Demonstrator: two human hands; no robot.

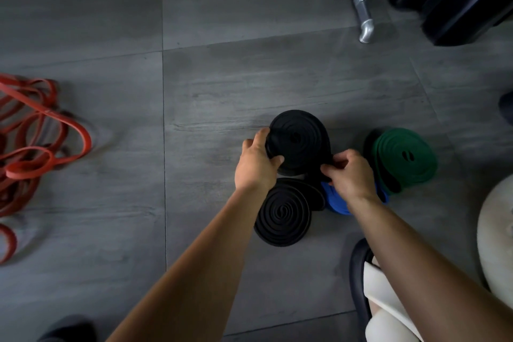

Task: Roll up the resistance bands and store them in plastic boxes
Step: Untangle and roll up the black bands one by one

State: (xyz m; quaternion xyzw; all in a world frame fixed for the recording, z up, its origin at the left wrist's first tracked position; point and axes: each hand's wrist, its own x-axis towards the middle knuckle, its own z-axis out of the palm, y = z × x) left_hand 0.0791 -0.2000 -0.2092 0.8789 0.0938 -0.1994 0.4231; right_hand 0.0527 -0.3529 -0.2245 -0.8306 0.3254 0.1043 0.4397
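Forearms (194, 272) reach toward 12 o'clock, left grip (256, 159) and right grip (348, 172) holding the black band (298, 139) nearly rolled; three finished rolls (281, 212) lie unboxed beside it, orange bands (41, 147) at 9 o'clock unrolled.

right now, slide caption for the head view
Left hand and right hand grip a black roll beside another black roll, blue roll and green roll; red bands lie loose.
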